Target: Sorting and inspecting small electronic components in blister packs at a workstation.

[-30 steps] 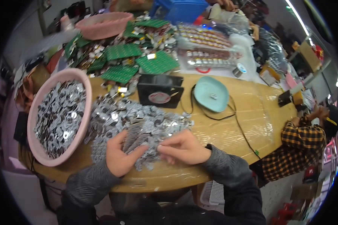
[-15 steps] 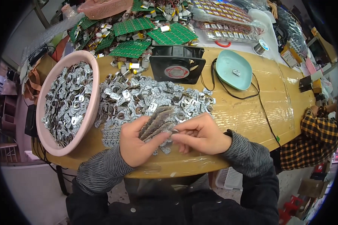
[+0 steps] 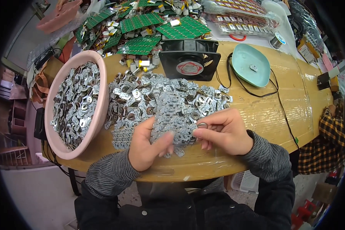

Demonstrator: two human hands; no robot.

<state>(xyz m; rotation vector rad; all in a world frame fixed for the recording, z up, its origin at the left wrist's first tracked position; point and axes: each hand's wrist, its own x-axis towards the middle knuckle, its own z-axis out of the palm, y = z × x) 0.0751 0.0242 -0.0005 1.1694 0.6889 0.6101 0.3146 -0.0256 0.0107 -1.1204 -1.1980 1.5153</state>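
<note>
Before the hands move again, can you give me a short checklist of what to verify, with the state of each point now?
1. Left hand supports the silver panel of small boards: ok.
2. Right hand pinches a small ring-shaped part at the panel's edge: ok.
3. Grip firm enough: cannot tell.
4. Pink basin within reach on the left: ok.
5. Loose pile stays on the wooden table, away from its edge: ok.

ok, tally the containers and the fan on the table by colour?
pink basin: 1
teal dish: 1
black fan: 1
pink tray, far left, partly cut off: 1
Total: 4
</note>
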